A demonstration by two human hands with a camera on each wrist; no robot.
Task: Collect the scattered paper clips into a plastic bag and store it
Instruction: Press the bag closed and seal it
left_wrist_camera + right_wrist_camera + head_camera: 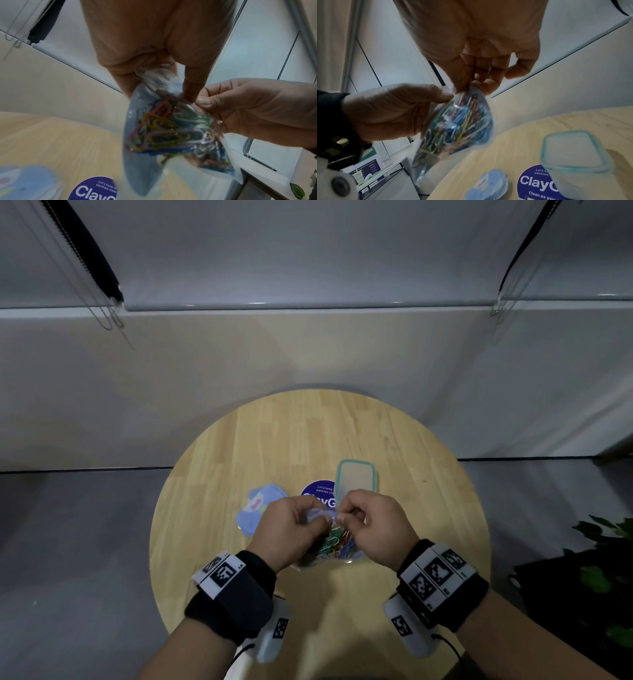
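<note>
Because the plastic bag is thin, slick film weighted by loose paper clips, we judge its gathered neck the surest hold; our left hand and right hand both pinch there, just nearer us than the lidded box.

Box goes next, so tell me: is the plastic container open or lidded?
Cannot tell. The plastic container stands upright on the table; its frosted top could be a lid or an open mouth.

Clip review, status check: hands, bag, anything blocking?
Left hand and right hand both pinch bag top, held above table. Paper clips inside. Container behind, path clear.
</note>
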